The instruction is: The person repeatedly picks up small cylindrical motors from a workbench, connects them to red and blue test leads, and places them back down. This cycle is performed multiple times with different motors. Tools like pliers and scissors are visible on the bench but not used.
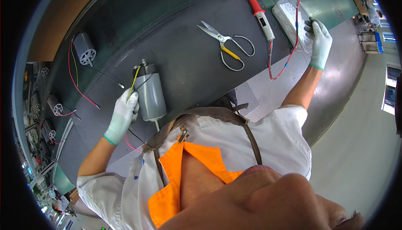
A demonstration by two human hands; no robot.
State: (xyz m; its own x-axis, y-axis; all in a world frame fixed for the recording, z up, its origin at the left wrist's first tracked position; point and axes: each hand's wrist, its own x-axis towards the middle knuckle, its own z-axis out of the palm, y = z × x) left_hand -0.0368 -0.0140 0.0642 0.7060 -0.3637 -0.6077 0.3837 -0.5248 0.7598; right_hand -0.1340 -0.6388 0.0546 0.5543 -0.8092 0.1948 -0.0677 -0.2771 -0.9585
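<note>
My left hand point(122, 113), in a white glove with a green cuff, is closed on the wires beside a grey cylindrical motor point(151, 96). A yellow wire point(134, 81) rises from its fingers toward the motor's dark end cap, and a black wire runs close by. The motor's shaft points toward me. My right hand point(320, 41), gloved in white with dark fingertips, is at the right edge of a clear plastic box point(278, 14) of thin white pieces point(291, 16). Its fingers are bent together; whatever is between them is too small to make out.
Scissors point(224, 41) with a yellow-wrapped handle lie mid-table, near a red and white handheld tool point(260, 14) on a red cable point(298, 16). Another grey motor point(85, 48) with loose wires stands at left, several more beyond the table edge. A cardboard box point(63, 16) sits far left.
</note>
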